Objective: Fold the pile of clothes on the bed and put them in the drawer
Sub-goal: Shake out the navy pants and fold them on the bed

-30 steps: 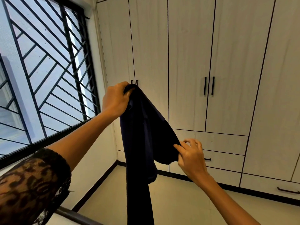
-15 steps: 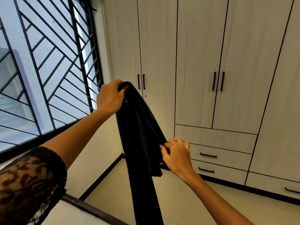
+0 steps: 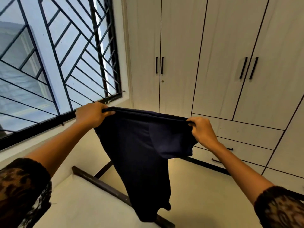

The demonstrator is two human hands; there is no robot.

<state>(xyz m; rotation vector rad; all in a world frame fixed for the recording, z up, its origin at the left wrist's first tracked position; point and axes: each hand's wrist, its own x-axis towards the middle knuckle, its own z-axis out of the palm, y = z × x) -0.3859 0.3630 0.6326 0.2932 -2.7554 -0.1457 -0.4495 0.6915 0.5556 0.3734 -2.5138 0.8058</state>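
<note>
Dark navy fabric, a soft garment [image 3: 141, 153], hangs stretched in the air between two raised hands, its top edge pulled taut and its longer side drooping over the dark wooden edge of the cream-covered bed [image 3: 105, 186]. The left hand [image 3: 92, 114] grips the top edge's left end with curled fingers, and the right hand [image 3: 202, 129] pinches its right end, in front of the pale wood-grain wardrobe [image 3: 222, 55] with closed lower drawers [image 3: 250, 134].

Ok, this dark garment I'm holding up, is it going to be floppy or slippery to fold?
Probably floppy: the dark garment hangs limp below the edge stretched between left hand and right hand. Likely light, since a finger grip holds it. Smooth-looking fabric, so folds may slip.
</note>
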